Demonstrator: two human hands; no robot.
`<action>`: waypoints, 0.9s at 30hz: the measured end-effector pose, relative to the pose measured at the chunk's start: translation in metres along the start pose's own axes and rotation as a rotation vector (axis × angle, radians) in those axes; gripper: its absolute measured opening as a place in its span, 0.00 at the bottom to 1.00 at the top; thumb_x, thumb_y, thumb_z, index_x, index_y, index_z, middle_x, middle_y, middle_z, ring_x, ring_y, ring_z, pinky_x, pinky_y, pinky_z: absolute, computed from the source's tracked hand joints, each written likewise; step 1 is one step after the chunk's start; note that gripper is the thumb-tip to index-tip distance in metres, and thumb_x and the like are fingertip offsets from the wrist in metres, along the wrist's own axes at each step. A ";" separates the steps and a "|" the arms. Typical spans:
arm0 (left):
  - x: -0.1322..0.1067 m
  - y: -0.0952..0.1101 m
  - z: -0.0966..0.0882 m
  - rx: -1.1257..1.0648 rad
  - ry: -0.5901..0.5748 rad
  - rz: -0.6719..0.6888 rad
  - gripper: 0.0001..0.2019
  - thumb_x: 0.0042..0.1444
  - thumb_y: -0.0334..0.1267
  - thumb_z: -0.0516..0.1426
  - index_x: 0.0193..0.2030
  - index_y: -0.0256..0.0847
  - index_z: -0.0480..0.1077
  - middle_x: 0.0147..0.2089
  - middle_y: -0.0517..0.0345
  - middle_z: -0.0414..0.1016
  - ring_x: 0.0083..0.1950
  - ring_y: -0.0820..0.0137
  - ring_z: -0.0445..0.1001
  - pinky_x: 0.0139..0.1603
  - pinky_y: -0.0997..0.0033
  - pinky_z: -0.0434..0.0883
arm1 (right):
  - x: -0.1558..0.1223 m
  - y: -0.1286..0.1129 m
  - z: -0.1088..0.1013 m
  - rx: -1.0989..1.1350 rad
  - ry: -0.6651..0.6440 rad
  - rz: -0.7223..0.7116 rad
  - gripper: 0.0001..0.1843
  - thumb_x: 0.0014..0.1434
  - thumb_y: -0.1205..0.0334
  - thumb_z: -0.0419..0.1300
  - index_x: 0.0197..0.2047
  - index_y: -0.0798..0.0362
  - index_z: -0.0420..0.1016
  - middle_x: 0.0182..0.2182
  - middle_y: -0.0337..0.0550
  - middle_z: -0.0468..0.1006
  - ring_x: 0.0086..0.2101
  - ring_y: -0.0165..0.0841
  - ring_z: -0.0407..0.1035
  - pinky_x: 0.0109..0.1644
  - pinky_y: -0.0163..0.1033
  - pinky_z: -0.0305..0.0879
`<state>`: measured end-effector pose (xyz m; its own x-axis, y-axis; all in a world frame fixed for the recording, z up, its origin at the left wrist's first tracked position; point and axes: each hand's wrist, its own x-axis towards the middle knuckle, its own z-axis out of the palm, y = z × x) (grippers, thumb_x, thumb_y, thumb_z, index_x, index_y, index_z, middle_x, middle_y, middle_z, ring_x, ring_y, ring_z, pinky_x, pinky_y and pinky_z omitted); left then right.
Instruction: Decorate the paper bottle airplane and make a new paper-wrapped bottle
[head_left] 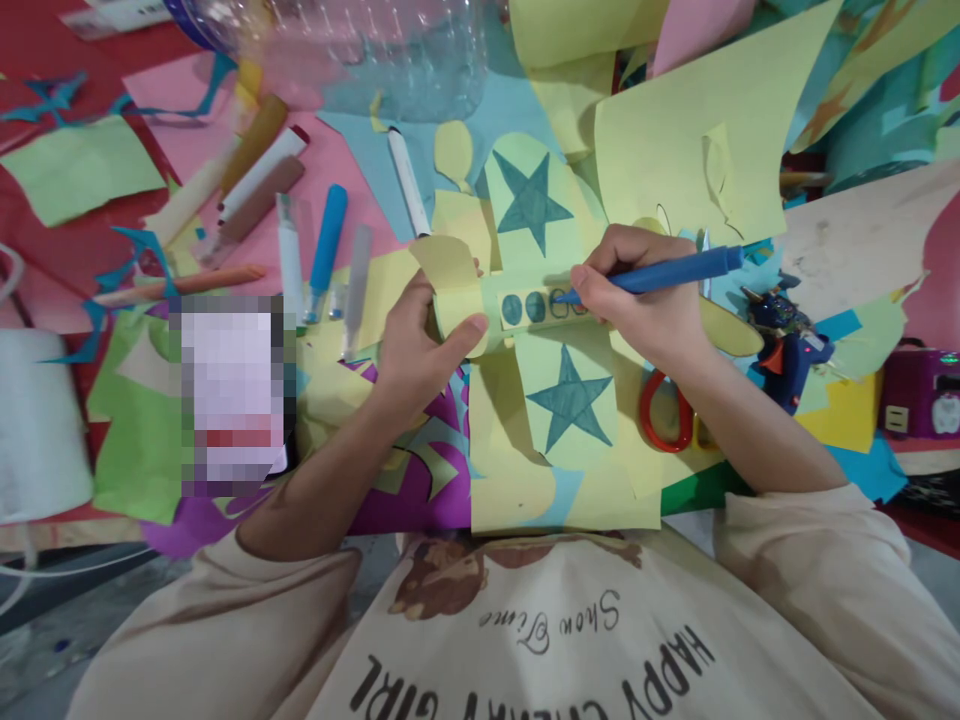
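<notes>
My right hand [637, 290] is closed around a blue marker [675, 270], whose tip touches a small paper strip [517, 310] with a row of circles. Two circles at the strip's left are coloured blue-green; the one under the tip is outlined. A yellow-green paper cutout [491, 290] lies beneath, its left end pinched between the thumb and fingers of my left hand [427, 340]. One blue-green star [534, 200] shows on the paper above the strip, and another star [570, 400] below it. My fingers hide the strip's right end.
Several markers [326, 240] lie to the left, near a phone [232, 390] with a blurred screen. Red-handled scissors [666, 410] rest by my right forearm. A clear plastic bottle [360, 50] lies at the back. Coloured paper scraps [82, 165] cover much of the table.
</notes>
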<state>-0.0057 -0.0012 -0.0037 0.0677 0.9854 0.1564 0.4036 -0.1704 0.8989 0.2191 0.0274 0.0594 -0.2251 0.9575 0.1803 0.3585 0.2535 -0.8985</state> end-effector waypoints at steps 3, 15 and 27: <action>0.000 0.000 0.000 -0.012 0.001 -0.002 0.19 0.56 0.49 0.59 0.52 0.45 0.71 0.54 0.50 0.78 0.62 0.51 0.74 0.62 0.48 0.74 | 0.000 0.000 0.001 0.016 0.006 -0.018 0.18 0.55 0.65 0.62 0.19 0.49 0.58 0.17 0.33 0.63 0.20 0.25 0.57 0.23 0.37 0.56; 0.001 0.004 -0.001 0.000 0.002 -0.027 0.20 0.57 0.52 0.59 0.51 0.45 0.71 0.53 0.49 0.78 0.62 0.50 0.74 0.60 0.48 0.76 | -0.003 0.002 0.001 0.035 0.045 -0.094 0.21 0.59 0.58 0.64 0.20 0.47 0.58 0.17 0.34 0.63 0.20 0.29 0.59 0.24 0.40 0.60; 0.000 0.001 -0.001 0.025 -0.007 -0.055 0.21 0.57 0.54 0.58 0.53 0.45 0.70 0.54 0.50 0.77 0.61 0.52 0.74 0.57 0.52 0.77 | -0.001 0.002 0.002 0.014 0.002 -0.081 0.21 0.57 0.60 0.62 0.19 0.47 0.54 0.17 0.35 0.61 0.20 0.30 0.58 0.23 0.41 0.56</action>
<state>-0.0059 -0.0015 -0.0022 0.0511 0.9933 0.1040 0.4295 -0.1159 0.8956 0.2184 0.0271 0.0568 -0.2511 0.9343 0.2530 0.3261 0.3277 -0.8867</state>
